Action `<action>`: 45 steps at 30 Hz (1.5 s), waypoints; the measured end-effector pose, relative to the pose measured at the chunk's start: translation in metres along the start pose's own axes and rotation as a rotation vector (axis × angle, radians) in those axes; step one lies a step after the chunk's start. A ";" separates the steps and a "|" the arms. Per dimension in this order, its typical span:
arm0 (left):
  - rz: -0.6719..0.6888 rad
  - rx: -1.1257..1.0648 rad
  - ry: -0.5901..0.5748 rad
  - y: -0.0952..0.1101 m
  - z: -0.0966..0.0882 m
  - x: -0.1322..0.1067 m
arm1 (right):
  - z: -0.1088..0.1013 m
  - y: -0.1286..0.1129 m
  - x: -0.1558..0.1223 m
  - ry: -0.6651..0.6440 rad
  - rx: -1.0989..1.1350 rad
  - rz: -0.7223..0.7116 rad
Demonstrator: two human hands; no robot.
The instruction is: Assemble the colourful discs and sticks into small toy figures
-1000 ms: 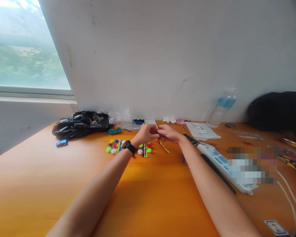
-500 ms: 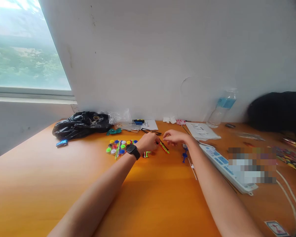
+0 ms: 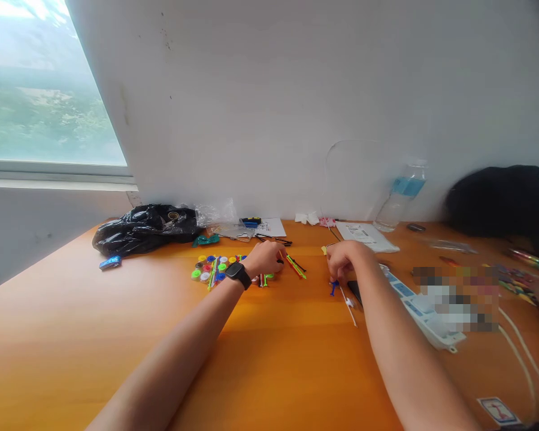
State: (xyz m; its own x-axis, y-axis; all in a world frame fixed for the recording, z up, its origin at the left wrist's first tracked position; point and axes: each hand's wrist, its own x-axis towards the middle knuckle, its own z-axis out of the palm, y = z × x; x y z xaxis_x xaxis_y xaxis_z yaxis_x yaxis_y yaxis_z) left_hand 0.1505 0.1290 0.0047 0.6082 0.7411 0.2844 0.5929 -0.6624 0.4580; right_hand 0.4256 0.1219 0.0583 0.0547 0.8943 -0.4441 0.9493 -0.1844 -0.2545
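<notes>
My left hand (image 3: 266, 257), with a black watch (image 3: 238, 273) on its wrist, is closed in a pinch. A small dark piece (image 3: 280, 260) shows at its fingertips. Beside it lie thin yellow, green and black plastic sticks (image 3: 295, 267). Left of the wrist sit many coloured round plastic pieces (image 3: 204, 276) among more sticks. My right hand (image 3: 347, 258) points down with its fingers curled together; what they grip, if anything, is hidden. Just below those fingers is a blue plastic piece (image 3: 333, 288). A white rod (image 3: 348, 306) with a white piece on it lies close by.
A white power strip (image 3: 435, 332) with cables runs along the right. Against the wall stand a clear bottle (image 3: 395, 203) and paper sheets (image 3: 368, 236). A black plastic bag (image 3: 148, 230) and a small blue packet (image 3: 111, 262) lie at the left. A dark flat object (image 3: 354, 292) is beside my right wrist.
My right hand has moved right, away from my left hand, and is now over the blue piece. My left hand has stayed near the sticks, still pinched.
</notes>
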 end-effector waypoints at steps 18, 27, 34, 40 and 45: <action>0.207 -0.527 0.264 0.031 -0.051 0.005 | 0.003 -0.074 -0.024 0.106 0.923 -0.717; 0.235 -0.402 0.266 0.028 -0.050 0.003 | 0.014 -0.073 -0.009 0.017 0.955 -0.700; 0.167 -0.347 0.138 0.018 -0.045 0.002 | 0.024 -0.075 0.000 0.130 0.484 -0.551; 0.246 -0.283 -0.154 0.025 -0.018 -0.002 | 0.027 -0.054 0.017 0.030 0.204 -0.350; 0.190 -0.236 -0.181 0.019 -0.005 -0.003 | 0.016 -0.038 0.011 -0.019 0.175 -0.325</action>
State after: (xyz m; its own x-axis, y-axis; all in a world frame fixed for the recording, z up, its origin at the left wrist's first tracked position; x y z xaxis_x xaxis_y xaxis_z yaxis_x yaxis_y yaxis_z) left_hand 0.1570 0.1154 0.0169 0.7920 0.5618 0.2391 0.3349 -0.7271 0.5993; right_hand 0.3848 0.1325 0.0498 -0.2479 0.9104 -0.3313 0.8489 0.0393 -0.5272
